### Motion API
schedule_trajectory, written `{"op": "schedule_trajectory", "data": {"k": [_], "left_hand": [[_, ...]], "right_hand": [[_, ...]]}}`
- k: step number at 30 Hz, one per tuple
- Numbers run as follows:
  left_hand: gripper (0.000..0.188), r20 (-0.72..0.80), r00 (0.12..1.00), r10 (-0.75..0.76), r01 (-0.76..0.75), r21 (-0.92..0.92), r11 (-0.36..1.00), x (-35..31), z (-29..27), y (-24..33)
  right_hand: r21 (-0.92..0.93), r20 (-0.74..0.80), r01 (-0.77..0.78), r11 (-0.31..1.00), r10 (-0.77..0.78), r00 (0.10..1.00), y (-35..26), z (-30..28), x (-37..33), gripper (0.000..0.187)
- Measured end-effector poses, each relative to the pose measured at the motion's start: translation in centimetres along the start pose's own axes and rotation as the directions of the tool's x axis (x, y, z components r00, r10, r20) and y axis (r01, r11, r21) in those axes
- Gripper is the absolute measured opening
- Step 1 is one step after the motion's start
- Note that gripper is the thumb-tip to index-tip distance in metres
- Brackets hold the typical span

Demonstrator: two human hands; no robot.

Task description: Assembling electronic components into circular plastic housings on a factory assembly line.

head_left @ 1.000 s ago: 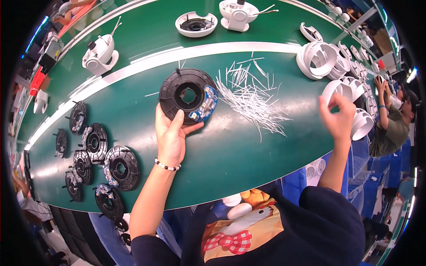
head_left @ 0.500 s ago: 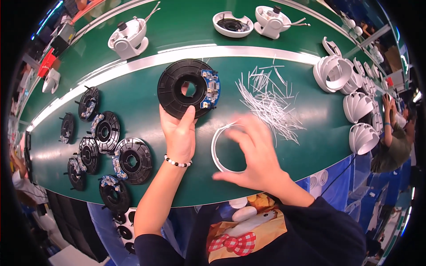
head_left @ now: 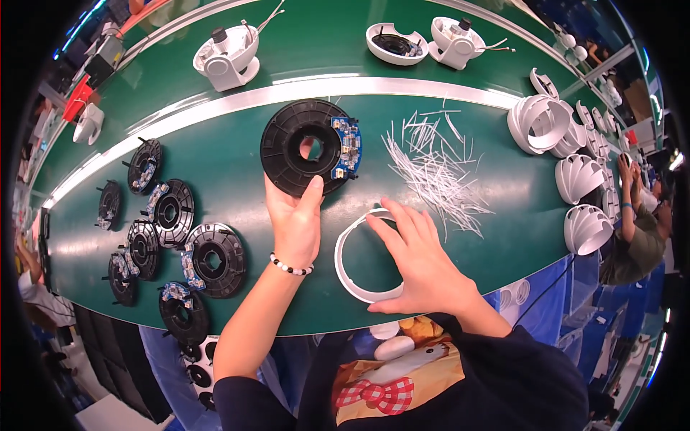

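My left hand (head_left: 295, 224) holds up a black round plastic disc (head_left: 282, 147) from below, thumb on its near rim and the other fingers behind it. A blue circuit board (head_left: 349, 147) sits along the disc's right side, and the disc's middle is an open hole. To the right and nearer me, my right hand (head_left: 431, 269) spans a thin white plastic ring (head_left: 344, 267), with fingers at its far edge and thumb at its near edge. The ring is apart from the disc.
Several similar black discs (head_left: 215, 260) with boards lie at the left. A pile of thin white strips (head_left: 435, 172) lies right of the disc. White curved shells (head_left: 539, 126) stand in stacks at the right. White housings (head_left: 226, 59) sit on the green strip beyond the metal rail (head_left: 323, 86).
My right hand, blurred before, has settled with its fingers and thumb on the white ring, which sits slightly lower and more left. The housings beyond the rail have shifted right.
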State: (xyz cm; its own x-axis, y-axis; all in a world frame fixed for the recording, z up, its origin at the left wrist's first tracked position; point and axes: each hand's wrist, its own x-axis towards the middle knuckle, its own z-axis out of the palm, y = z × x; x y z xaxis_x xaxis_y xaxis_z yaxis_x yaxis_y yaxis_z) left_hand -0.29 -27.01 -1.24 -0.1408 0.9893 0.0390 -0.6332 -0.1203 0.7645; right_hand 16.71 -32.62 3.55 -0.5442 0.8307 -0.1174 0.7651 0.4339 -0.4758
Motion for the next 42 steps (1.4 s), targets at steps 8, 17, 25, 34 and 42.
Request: {"op": "schedule_trajectory", "data": {"k": [8,17,25,34,42], "left_hand": [[0.055,0.114,0.993,0.013,-0.024,0.091,0.996,-0.5,0.2,-1.0],[0.081,0.615,0.653,-0.441,0.634,-0.127,0.763,-0.8,0.7,1.5],[0.056,0.442,0.722,-0.533,0.689,-0.382,0.616,-0.3,0.5,1.2],[0.043,0.322,0.806,-0.496,0.59,-0.364,0.721,-0.5,0.3,0.8],[0.042,0.427,0.752,-0.502,0.641,-0.299,0.707,-0.6,0.5,1.5]], "right_hand": [[0.815,-0.551,0.445,0.372,0.256,0.794,2.6,-1.4,3.2,0.105],[0.622,-0.547,0.388,0.68,0.022,0.837,3.1,-0.3,3.5,0.111],[0.36,-0.472,0.336,0.871,-0.141,0.87,2.0,-1.4,3.5,0.11],[0.235,-0.452,0.255,0.938,-0.127,0.883,1.3,-0.7,3.8,0.106],[0.167,-0.435,0.318,0.933,-0.22,0.873,1.4,-0.7,3.6,0.099]]}}
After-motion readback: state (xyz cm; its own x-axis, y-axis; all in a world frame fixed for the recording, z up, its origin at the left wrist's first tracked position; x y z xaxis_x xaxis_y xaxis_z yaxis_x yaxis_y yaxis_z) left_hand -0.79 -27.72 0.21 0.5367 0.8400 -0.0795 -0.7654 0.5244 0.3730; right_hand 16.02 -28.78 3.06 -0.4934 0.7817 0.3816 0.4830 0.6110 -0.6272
